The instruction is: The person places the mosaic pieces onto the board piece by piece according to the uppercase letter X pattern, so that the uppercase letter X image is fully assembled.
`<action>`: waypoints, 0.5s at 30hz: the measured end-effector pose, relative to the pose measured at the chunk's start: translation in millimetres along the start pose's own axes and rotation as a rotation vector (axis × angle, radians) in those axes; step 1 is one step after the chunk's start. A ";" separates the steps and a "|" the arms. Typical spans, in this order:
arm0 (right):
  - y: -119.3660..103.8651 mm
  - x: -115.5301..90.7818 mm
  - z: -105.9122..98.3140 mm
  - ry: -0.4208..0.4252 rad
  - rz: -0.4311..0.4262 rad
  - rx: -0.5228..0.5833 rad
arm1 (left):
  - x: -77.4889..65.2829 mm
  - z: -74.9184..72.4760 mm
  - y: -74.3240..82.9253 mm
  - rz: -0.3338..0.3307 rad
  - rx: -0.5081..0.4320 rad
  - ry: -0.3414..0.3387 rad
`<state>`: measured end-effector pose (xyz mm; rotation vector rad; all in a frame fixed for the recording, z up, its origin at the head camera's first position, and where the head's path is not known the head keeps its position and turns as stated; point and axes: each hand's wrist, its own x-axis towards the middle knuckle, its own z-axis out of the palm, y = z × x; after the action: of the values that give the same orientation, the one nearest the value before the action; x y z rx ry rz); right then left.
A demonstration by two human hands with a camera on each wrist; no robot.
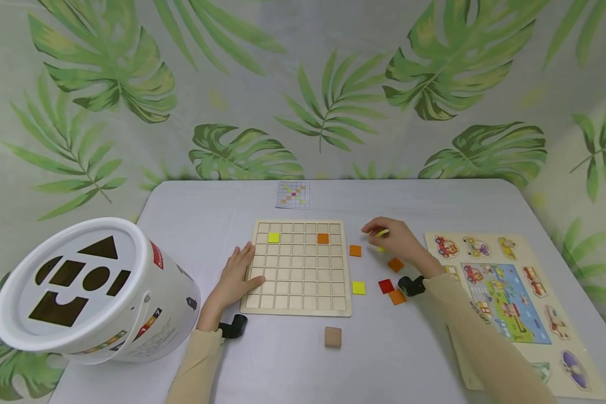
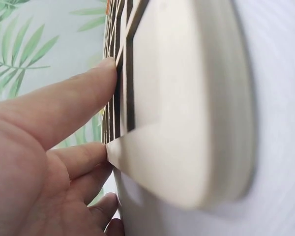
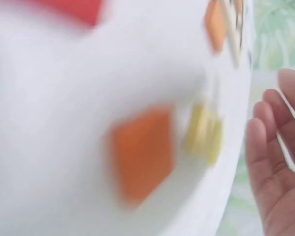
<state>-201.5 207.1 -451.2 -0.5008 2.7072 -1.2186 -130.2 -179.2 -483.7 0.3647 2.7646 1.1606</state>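
Observation:
A wooden grid board [image 1: 295, 310] lies mid-table, with a yellow tile [image 1: 274, 238] and an orange tile [image 1: 323, 238] in its upper squares. My left hand [image 1: 236, 279] rests on the board's left edge, fingers along the side and thumb over the top. In the left wrist view the thumb [image 2: 83, 101] presses on the grid. Right of the board, my right hand [image 1: 396, 238] hovers with curved fingers over two yellow tiles [image 3: 196, 130]. Its fingers [image 3: 258, 140] show nothing between them in the right wrist view. An orange tile [image 3: 143, 152] lies close by.
Loose tiles lie right of the board: orange [image 1: 355, 251], red [image 1: 386, 286] and yellow [image 1: 358, 288]. A pattern card [image 1: 293, 194] is behind the board, a wooden block [image 1: 333, 337] in front. A white bucket [image 1: 166, 297] stands left; a picture puzzle [image 1: 527, 359] lies right, under the right forearm.

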 end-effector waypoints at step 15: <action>27.0 -22.7 -8.4 -0.049 0.057 -0.165 | -0.4 0.2 0.5 0.004 -0.006 -0.008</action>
<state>-189.0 237.7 -466.2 -0.4619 2.7732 -0.9611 -129.7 -178.9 -483.5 0.3729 2.7542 1.1652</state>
